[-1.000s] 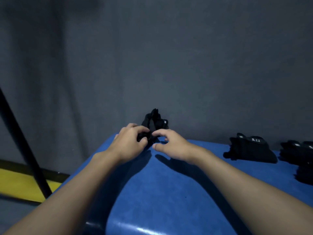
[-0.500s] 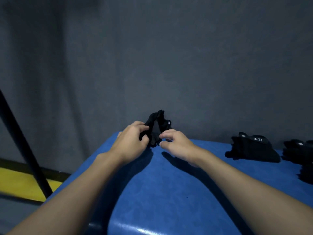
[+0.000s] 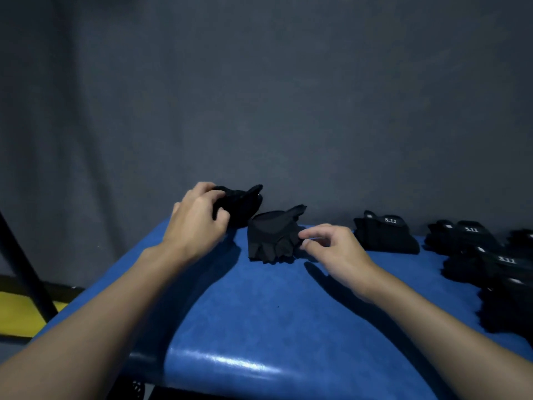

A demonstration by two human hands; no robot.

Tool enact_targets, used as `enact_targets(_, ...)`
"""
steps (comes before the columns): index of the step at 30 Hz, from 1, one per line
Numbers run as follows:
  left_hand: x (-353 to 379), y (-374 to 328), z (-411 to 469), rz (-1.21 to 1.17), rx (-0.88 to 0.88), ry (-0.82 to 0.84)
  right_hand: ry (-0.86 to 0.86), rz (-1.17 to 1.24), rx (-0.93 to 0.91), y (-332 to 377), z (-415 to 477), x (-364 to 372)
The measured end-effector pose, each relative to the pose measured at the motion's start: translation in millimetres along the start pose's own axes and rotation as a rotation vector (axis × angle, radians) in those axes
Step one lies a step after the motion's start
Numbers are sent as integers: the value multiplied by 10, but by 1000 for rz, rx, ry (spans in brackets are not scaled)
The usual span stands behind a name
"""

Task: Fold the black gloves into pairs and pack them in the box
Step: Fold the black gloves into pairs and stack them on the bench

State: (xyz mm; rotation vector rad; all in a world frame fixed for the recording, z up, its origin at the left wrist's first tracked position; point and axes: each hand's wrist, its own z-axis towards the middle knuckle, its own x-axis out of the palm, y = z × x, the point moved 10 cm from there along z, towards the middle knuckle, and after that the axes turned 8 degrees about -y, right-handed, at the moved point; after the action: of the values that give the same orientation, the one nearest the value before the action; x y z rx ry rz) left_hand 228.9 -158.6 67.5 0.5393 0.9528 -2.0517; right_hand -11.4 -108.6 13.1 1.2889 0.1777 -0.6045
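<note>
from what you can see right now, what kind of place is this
Likely a workshop or packing station: a blue worktable against a bare grey wall, folded black gloves marked 5.11 laid out in a row, and a yellow floor stripe.

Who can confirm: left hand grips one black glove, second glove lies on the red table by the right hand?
Not quite: the table is blue, not red, per the head view. Left hand grips one black glove; second glove lies on the table by the right hand.
</note>
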Motion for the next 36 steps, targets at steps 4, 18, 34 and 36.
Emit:
enact_targets(4, 83, -240, -92, -39, 75, 58, -27, 20, 57, -85, -142, -191)
enact_targets(18, 617, -1363, -404, -254, 434, 378, -254, 97, 26, -83, -451, -638)
enact_targets(34, 891, -2088, -533, -206, 665, 391, -280, 297, 17, -239, -597, -1033)
enact_targets(36, 811, -2165, -529, -226, 675, 331, -232, 333, 31, -243, -623, -1011)
